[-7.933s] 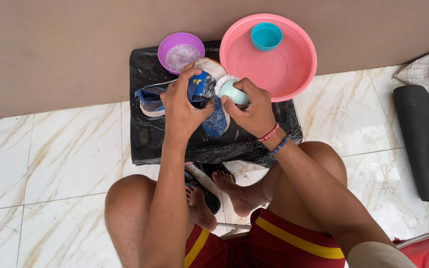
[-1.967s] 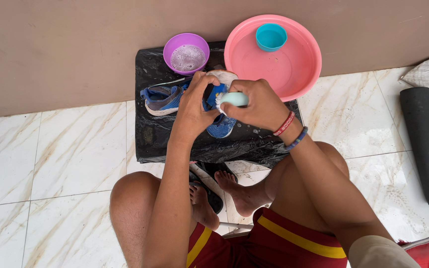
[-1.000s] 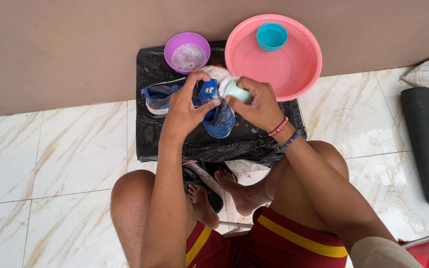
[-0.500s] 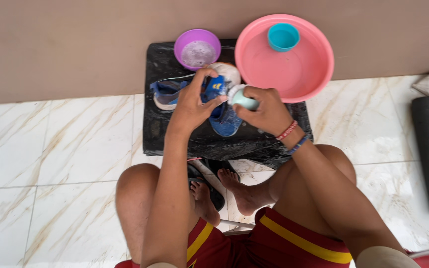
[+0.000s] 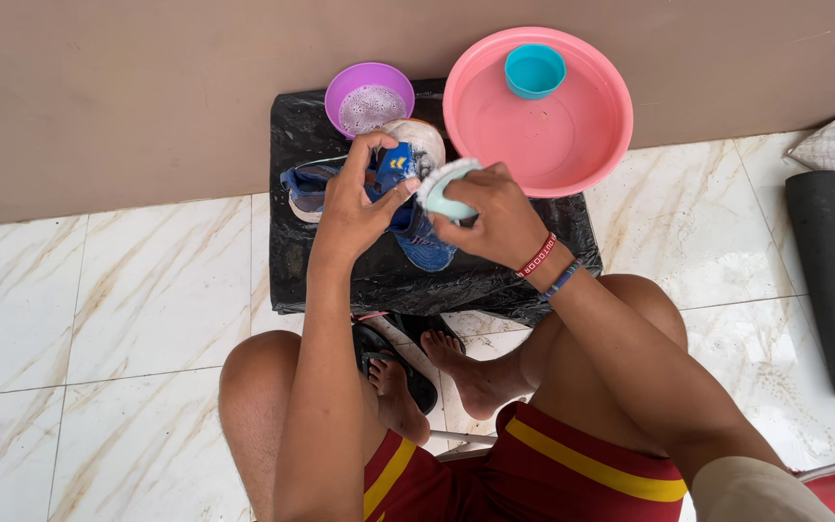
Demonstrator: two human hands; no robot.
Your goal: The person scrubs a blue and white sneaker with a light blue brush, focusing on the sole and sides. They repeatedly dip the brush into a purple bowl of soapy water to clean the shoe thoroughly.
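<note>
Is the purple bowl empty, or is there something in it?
Not empty. The purple bowl stands upright on the black plastic sheet with white foamy liquid covering its bottom.

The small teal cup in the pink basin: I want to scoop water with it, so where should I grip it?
Grip the teal cup by its rim and outer wall, from above. It stands upright, mouth open upward, near the far rim of the pink basin, with free space around it except on the far side.
</note>
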